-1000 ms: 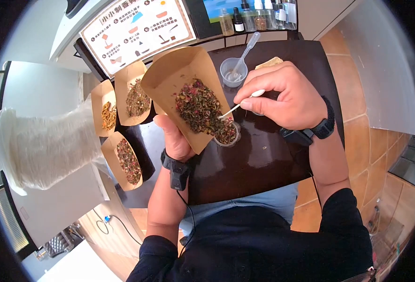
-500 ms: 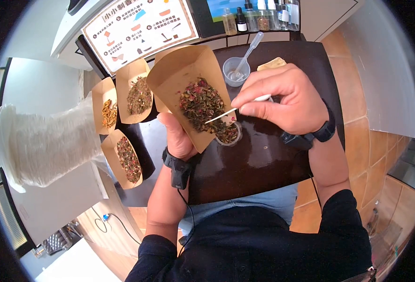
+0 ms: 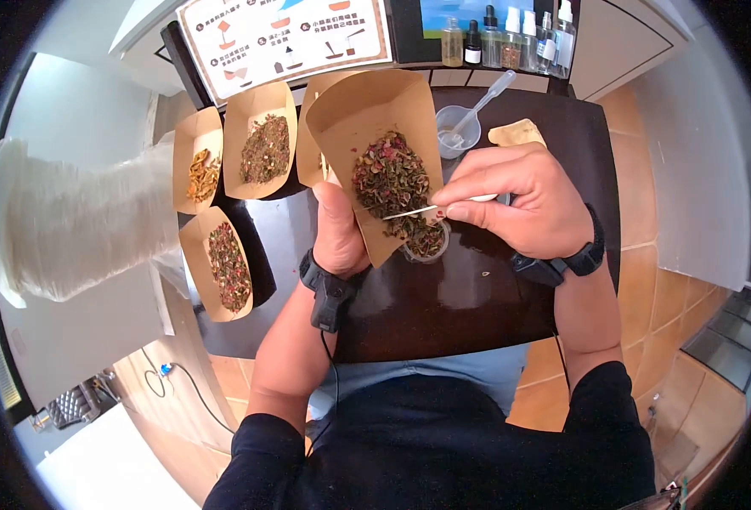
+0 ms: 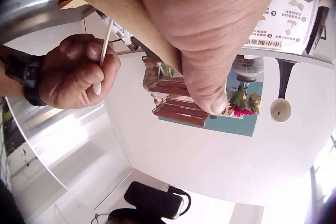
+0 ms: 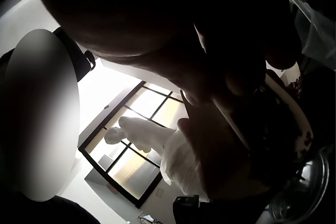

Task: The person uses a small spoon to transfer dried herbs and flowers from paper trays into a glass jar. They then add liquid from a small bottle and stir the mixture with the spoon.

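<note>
My left hand grips a brown paper tray, tilted, with its narrow end over a small clear cup. Dried petals and leaves lie in the tray, and some are in the cup. My right hand pinches a thin white stick, its tip among the leaves near the tray's lower end. The left wrist view shows the left hand on the tray and the right hand around the stick. The right wrist view is dark.
Paper trays of dried material stand at the left, another partly behind the held tray. Beyond the hands are a clear cup with a dropper, a tan piece, several small bottles and a printed sign. A plastic-wrapped bundle is far left.
The stick's tip has moved from the tray's right edge inward and left across the leaves. In the head view, the tray, both hands and the cup sit farther right than before, as the view has shifted.
</note>
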### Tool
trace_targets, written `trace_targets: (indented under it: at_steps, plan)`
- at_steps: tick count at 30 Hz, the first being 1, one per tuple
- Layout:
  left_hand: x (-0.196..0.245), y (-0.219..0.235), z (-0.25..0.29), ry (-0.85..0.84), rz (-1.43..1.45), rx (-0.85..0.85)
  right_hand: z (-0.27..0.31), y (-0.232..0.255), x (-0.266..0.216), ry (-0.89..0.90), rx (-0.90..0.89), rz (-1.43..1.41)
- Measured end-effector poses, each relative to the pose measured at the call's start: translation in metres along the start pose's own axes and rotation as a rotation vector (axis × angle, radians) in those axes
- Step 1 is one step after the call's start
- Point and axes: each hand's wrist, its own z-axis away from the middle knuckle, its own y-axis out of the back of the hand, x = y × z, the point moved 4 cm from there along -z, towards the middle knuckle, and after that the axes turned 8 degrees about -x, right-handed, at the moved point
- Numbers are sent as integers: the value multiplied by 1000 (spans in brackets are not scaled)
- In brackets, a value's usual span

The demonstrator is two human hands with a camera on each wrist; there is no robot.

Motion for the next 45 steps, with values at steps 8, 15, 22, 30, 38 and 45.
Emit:
trace_targets:
  at_steps: [8, 15, 22, 30, 38, 45]
  plan:
    - [-1, -2, -1, -13, 10, 15, 2, 11, -10, -80, -37, 77]
    - [-3, -1, -2, -3, 115, -22, 5, 20, -8, -33, -28, 113]
    - [0, -8, -4, -28, 112, -80, 3, 22, -5, -82, 5, 158]
    - [6, -9, -6, -60, -42, 10, 6, 28, -6, -114, -4, 150]
    - [1, 0, -8, -102, -26, 13, 6, 26, -6, -121, 6, 127]
    - [0, -3, -6, -72, 31, -27, 3, 19, -5, -150, -38, 136]
